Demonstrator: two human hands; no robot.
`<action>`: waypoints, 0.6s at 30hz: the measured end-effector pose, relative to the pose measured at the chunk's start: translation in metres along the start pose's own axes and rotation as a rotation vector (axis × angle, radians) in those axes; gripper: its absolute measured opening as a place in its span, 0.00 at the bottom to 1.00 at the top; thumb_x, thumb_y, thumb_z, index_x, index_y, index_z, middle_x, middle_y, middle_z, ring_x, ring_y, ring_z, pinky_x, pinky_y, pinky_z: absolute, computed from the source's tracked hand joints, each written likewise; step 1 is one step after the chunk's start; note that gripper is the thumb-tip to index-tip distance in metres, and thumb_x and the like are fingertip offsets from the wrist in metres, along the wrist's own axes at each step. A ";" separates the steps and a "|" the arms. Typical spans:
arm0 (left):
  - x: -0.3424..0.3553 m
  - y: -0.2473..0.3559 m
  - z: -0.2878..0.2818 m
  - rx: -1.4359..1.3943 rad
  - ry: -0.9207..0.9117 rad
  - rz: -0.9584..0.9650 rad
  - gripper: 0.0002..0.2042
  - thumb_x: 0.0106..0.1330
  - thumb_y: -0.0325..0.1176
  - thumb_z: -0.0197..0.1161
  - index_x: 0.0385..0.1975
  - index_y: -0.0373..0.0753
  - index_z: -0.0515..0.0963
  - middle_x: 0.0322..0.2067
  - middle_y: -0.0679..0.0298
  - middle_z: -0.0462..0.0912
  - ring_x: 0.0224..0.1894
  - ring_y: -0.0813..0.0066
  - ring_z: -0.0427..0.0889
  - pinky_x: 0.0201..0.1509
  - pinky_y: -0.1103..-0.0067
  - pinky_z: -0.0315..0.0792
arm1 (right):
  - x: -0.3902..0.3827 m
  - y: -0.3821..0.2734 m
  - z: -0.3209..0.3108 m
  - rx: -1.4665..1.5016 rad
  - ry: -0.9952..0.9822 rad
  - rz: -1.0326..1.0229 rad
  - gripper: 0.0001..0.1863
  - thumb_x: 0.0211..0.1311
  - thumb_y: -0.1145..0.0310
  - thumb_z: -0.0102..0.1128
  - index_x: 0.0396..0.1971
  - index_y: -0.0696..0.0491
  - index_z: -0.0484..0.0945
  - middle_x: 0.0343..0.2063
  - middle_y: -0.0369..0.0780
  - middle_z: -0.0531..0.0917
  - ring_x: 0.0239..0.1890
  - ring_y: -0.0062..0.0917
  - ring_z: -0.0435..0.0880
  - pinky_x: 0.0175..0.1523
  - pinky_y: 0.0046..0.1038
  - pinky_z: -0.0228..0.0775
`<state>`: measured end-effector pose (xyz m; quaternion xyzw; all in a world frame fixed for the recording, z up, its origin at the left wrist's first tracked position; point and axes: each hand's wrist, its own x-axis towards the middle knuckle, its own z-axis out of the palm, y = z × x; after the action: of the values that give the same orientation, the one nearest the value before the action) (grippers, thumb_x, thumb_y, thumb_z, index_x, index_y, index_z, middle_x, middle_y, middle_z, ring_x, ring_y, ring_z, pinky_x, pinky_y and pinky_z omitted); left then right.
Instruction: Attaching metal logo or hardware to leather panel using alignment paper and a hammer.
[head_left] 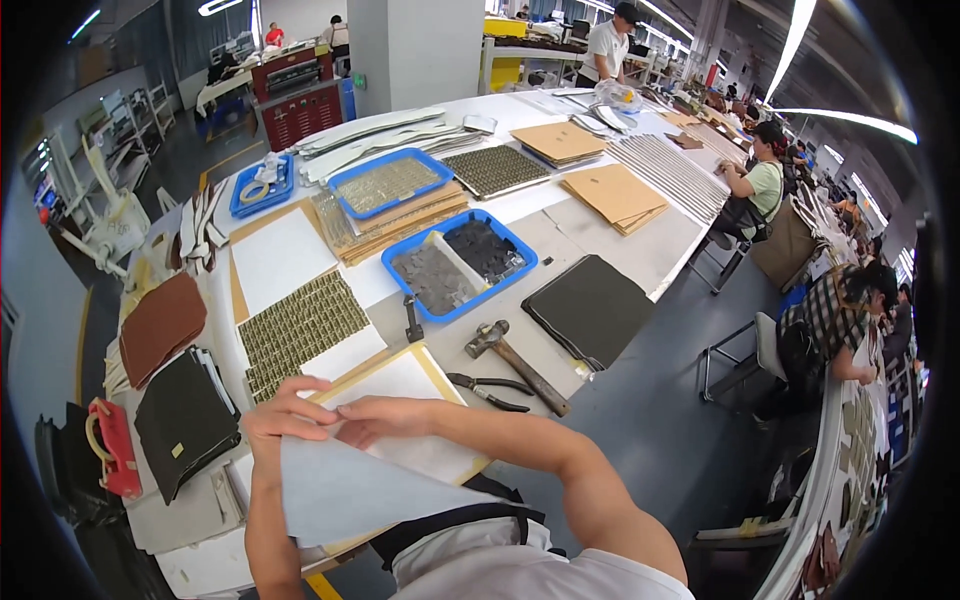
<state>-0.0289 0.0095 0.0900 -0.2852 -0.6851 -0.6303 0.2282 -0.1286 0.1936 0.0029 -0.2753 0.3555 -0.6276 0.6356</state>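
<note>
Now the left hand [288, 410]'s grip pinched the upper edge of the pale sheet [360, 492], slanted over a tan-edged board [405, 382] on the counter [612, 250]; the right hand [380, 420] hovered close, grip impossible to tell!

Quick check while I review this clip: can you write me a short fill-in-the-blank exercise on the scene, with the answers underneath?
1. Wearing no gloves, the left hand and right hand at the pale sheet are ____.
2. The hammer has a brown handle that looks made of ____.
3. The tray of small dark pieces is coloured ____.
4. In the picture, the stack of dark sheets lies to the hammer's ____ (left or right).

Missing words: bare; wood; blue; right.
</note>
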 end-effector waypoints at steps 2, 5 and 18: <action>-0.003 -0.009 -0.008 -0.023 -0.007 0.039 0.05 0.48 0.28 0.79 0.20 0.40 0.88 0.40 0.53 0.90 0.54 0.49 0.83 0.61 0.57 0.74 | -0.011 -0.003 0.010 -0.003 0.069 -0.053 0.33 0.73 0.51 0.58 0.70 0.54 0.68 0.53 0.42 0.83 0.54 0.25 0.82 0.59 0.29 0.74; -0.024 -0.015 -0.007 -0.045 0.175 0.021 0.11 0.54 0.28 0.78 0.38 0.40 0.89 0.50 0.50 0.86 0.57 0.49 0.82 0.64 0.59 0.75 | -0.039 -0.005 0.023 0.030 0.213 -0.112 0.32 0.69 0.59 0.64 0.70 0.53 0.68 0.49 0.40 0.83 0.49 0.22 0.81 0.58 0.26 0.71; -0.108 -0.013 -0.026 0.063 0.314 -0.979 0.35 0.62 0.19 0.68 0.71 0.40 0.66 0.53 0.57 0.83 0.38 0.76 0.84 0.43 0.80 0.79 | -0.099 0.053 0.019 -0.865 1.168 -0.238 0.34 0.61 0.74 0.69 0.68 0.46 0.69 0.32 0.37 0.80 0.33 0.22 0.79 0.41 0.27 0.74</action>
<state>0.0397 -0.0280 0.0103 0.1740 -0.7143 -0.6777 0.0151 -0.0775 0.2930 -0.0178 -0.1590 0.8197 -0.5402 0.1049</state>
